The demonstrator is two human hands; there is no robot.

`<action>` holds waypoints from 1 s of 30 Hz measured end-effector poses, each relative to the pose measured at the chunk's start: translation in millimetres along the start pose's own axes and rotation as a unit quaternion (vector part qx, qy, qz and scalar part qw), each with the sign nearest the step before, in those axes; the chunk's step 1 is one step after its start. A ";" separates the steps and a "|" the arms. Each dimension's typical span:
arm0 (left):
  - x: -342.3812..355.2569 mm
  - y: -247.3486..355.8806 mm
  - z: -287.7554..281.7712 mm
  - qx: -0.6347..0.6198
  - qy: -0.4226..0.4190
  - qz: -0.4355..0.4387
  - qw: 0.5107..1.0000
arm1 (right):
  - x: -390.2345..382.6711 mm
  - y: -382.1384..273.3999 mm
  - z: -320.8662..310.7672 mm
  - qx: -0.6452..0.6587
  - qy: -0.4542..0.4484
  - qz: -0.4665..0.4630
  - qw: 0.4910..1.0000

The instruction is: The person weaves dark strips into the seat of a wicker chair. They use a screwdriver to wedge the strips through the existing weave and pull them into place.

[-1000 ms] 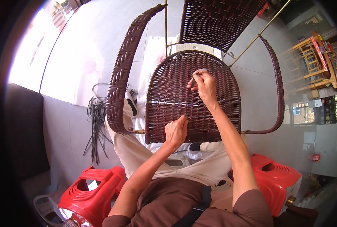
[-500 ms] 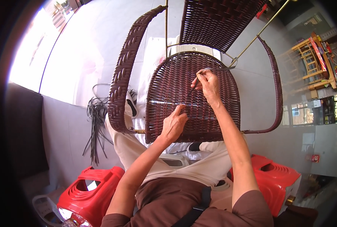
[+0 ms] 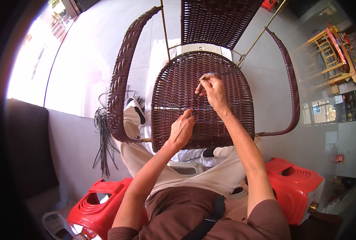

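So the brown wicker chair seat (image 3: 174, 96) sits tipped up in front, over the lap. Left hand (image 3: 182, 129) pinches at the weave mid-seat, right hand (image 3: 213, 90) further up grips a thin strand (image 3: 202, 79). 2 red stools (image 3: 100, 202) flank the legs.

Both forearms come up from the lower edge, bare below short brown sleeves, and reach forward over the lap. The left arm angles up and to the right; the left hand (image 3: 182, 130) lies back-up, its fingers curled and the fingertips pressed forward. The right arm runs straighter and reaches farther; the right hand (image 3: 213, 90) sits above and just right of the left, wrist slightly bent, thumb and forefinger pinched together. The two hands are near but apart.
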State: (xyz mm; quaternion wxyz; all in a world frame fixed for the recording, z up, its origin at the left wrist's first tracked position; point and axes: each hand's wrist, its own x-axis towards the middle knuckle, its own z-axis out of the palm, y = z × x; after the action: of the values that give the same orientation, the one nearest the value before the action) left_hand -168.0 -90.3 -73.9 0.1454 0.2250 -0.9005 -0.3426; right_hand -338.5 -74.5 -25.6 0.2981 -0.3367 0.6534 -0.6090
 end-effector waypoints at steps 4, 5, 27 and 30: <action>2.4 -0.3 3.1 -0.008 0.010 -0.028 1.000 | -6.3 -1.1 2.0 -0.004 -0.001 -0.023 1.000; 2.6 -1.0 3.7 -0.008 0.014 -0.037 0.999 | -7.8 -1.8 2.8 0.004 0.004 -0.028 1.000; 4.9 2.0 -3.8 -0.029 0.017 -0.056 0.998 | 16.8 -12.4 20.5 -0.003 -0.046 -0.026 0.999; 4.6 5.4 -7.5 -0.037 0.005 -0.067 0.997 | 19.3 -17.4 27.7 -0.009 -0.028 -0.029 0.999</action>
State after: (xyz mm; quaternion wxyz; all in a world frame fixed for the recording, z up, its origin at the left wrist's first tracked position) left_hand -170.4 -93.2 -64.3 0.1349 0.2812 -0.8694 -0.3833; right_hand -326.5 -107.1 -10.1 0.2958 -0.3754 0.6403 -0.6013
